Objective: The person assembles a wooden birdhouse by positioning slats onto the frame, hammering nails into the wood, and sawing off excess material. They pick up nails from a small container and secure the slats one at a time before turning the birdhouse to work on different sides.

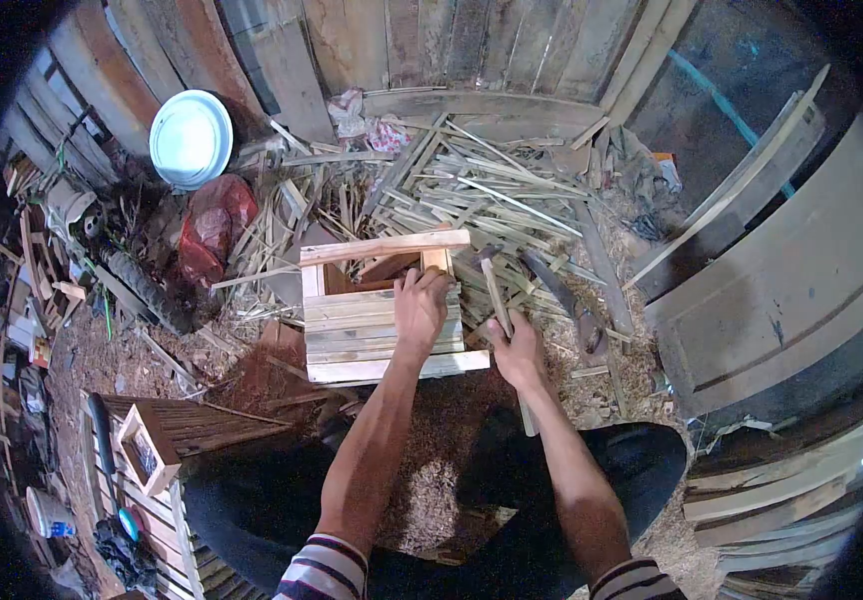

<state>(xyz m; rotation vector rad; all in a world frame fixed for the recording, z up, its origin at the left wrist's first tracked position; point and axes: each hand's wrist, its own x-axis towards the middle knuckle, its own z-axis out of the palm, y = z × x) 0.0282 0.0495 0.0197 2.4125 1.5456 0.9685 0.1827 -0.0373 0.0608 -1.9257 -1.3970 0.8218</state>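
A slatted wooden crate (382, 337) lies in front of me, pale slats side by side across its near part and a gap before the far end slat. My left hand (422, 310) rests on it near the right end, fingers bent and closed at the edge of a slat by the corner block; whatever is between the fingertips is hidden. In my right hand (519, 350) is a hammer (495, 285), gripped round its wooden handle just right of the crate. Its dark head points away from me, near the crate's far right corner.
Loose thin wood strips (492, 195) pile up beyond the crate. A curved dark tool with a wooden handle (590, 330) lies at the right. Also around are a white basin (192, 140), a red mesh bag (217, 228), a slatted piece (232, 430) and a leaning panel (772, 340).
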